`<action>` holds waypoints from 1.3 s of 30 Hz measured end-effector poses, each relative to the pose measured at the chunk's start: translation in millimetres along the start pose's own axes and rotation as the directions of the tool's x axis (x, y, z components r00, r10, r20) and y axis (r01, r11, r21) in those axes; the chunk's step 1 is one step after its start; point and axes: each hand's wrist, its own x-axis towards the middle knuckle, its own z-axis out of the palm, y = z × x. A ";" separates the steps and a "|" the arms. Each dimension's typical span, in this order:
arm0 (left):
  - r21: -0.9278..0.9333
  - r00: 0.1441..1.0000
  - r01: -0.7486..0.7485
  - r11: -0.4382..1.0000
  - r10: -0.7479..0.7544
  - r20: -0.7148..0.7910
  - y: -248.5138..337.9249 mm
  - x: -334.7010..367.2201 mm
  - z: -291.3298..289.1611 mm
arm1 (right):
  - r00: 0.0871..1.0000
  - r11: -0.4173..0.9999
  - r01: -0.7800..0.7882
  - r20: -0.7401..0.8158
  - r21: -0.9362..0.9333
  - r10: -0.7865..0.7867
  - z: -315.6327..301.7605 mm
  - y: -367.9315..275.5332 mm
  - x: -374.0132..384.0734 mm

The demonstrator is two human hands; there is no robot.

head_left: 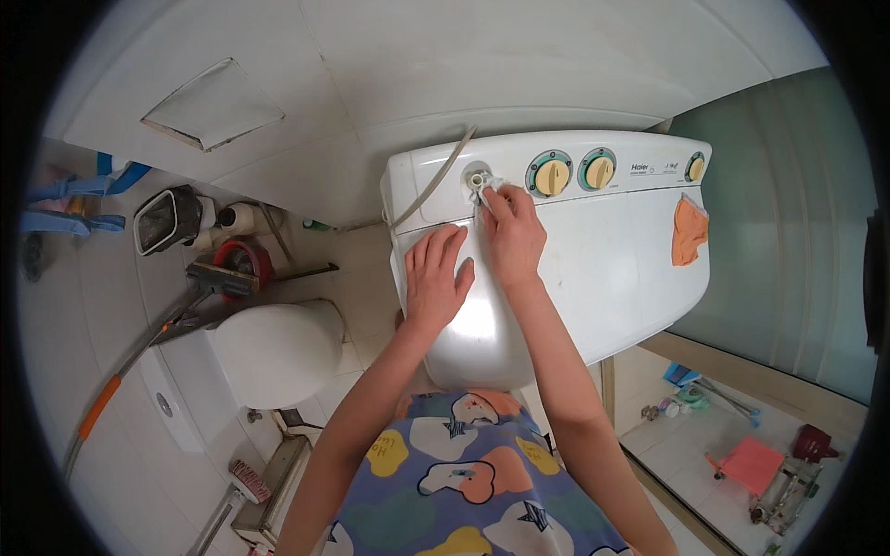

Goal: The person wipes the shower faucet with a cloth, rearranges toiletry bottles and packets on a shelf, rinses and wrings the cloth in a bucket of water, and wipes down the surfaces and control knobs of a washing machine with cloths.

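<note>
A white twin-tub style washing machine [603, 269] stands against the tiled wall. At the left of its control panel is a round water inlet [476, 180], with a thin grey hose [436, 183] lying loose beside it. My right hand [513, 236] pinches a small whitish cloth or tissue [495, 184] against the inlet's right side; the fingers partly cover it. Lower left, my left hand [434, 278] lies on the machine's top, fingers extended and thumb apart, holding nothing. Cream knobs [553, 177] sit right of the inlet.
An orange cloth [690, 232] lies at the machine's right end. To the left are a white toilet [278, 354], a red bucket [243, 261] and a long-handled floor brush [221, 280]. Frosted glass [779, 232] borders the right; a pink stool [747, 465] stands beyond the sill.
</note>
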 end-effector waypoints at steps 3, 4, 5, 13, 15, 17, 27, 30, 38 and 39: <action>-0.017 1.000 0.015 1.000 -0.014 0.012 -0.9 -2.4 -2.6 | 0.986 0.993 -0.030 0.169 0.111 0.011 -8.3 -6.6 -8.1; -0.018 1.000 0.012 1.000 -0.012 0.010 -2.1 -2.8 -1.8 | 0.960 0.983 -0.109 0.273 0.145 0.066 -12.1 -8.0 -7.0; -0.015 1.000 0.009 1.000 -0.009 -0.003 -3.8 -3.8 -0.1 | 0.961 0.984 -0.107 0.270 0.145 0.064 -14.0 -9.9 -4.1; -0.038 1.000 0.005 0.999 -0.005 0.003 1.0 -0.6 1.8 | 0.995 0.982 0.097 0.013 0.163 -0.101 3.0 -3.2 23.5; -0.017 1.000 0.012 1.000 -0.012 0.012 -0.6 0.2 1.6 | 0.993 0.987 0.097 0.056 0.125 -0.105 2.0 -4.0 18.1; -0.012 1.000 0.001 1.000 -0.001 0.001 -3.3 1.1 3.2 | 0.981 0.984 0.144 0.114 0.107 -0.156 0.7 3.6 4.6; 0.015 1.000 -0.012 1.000 0.012 -0.015 -1.6 -4.6 4.1 | 0.979 0.987 -0.160 0.129 -0.002 0.159 -12.6 11.8 -29.2; 0.065 0.999 -0.040 0.997 0.042 -0.024 -0.1 -2.2 6.5 | 0.989 0.993 -0.103 0.103 -0.048 0.108 -7.3 8.7 -4.8; 0.101 0.999 -0.036 0.994 0.035 0.009 -1.4 -3.8 6.6 | 0.951 0.968 -0.191 0.216 -0.161 0.223 -9.0 5.2 -32.3; 0.094 0.999 -0.046 0.995 0.046 0.003 -1.4 -3.6 5.8 | 0.948 0.966 -0.203 0.215 -0.163 0.235 -10.5 6.0 -23.4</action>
